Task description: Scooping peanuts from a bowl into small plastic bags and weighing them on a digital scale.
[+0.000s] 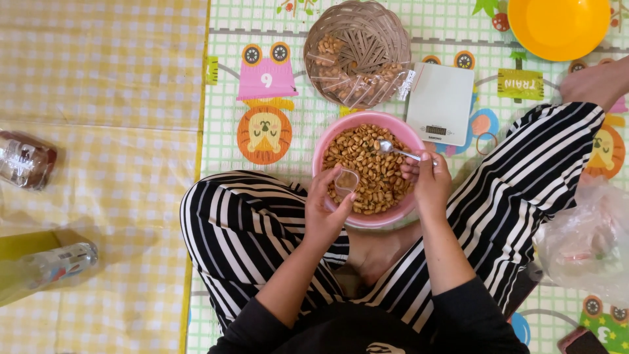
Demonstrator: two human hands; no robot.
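A pink bowl (pixel 322 152) full of peanuts (pixel 367 157) sits on the mat between my striped-trousered legs. My left hand (pixel 327 208) holds a small clear plastic bag (pixel 346 181) open over the bowl's near left side. My right hand (pixel 427 180) grips a metal spoon (pixel 393 150), its scoop resting on the peanuts near the bowl's far right.
A woven basket (pixel 357 49) holding filled clear bags stands behind the bowl. A white kitchen scale (pixel 440 101) lies to its right, an orange bowl (pixel 558 26) at the top right. Crumpled plastic (pixel 586 242) lies right of my knee. Two bottles (pixel 26 160) (pixel 56 262) lie at the far left.
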